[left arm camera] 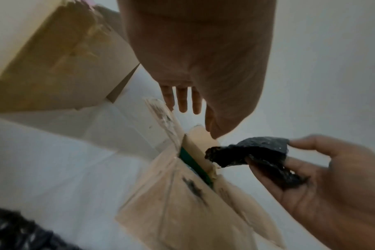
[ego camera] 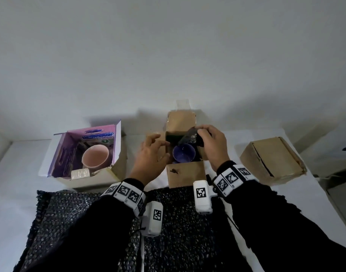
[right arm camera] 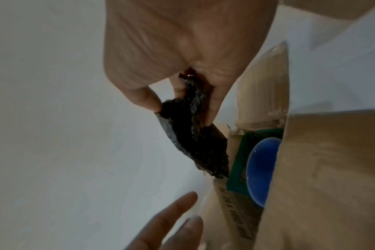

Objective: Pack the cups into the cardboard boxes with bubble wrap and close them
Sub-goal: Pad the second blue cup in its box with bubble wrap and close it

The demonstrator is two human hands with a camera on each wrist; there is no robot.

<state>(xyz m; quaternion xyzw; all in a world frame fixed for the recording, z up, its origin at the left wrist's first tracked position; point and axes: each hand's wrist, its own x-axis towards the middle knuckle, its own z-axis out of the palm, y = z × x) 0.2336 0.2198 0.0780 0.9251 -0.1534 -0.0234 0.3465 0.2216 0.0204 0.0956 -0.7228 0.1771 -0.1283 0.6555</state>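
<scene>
A blue cup (ego camera: 183, 155) stands inside the open brown cardboard box (ego camera: 186, 174) in the middle. My right hand (ego camera: 202, 134) pinches a small crumpled piece of black bubble wrap (ego camera: 188, 136) above the box's far right corner. The right wrist view shows that piece (right arm camera: 193, 140) hanging from my fingers beside the blue cup (right arm camera: 261, 170). My left hand (ego camera: 158, 142) hovers with spread fingers at the box's left flap, holding nothing. A pink cup (ego camera: 95, 158) sits in the purple-lined box (ego camera: 117, 134) at the left.
A closed brown box (ego camera: 272, 160) lies at the right. Sheets of black bubble wrap (ego camera: 70, 222) cover the table's front under my forearms. A small pale block (ego camera: 80, 173) lies in the purple box. A white wall stands close behind the boxes.
</scene>
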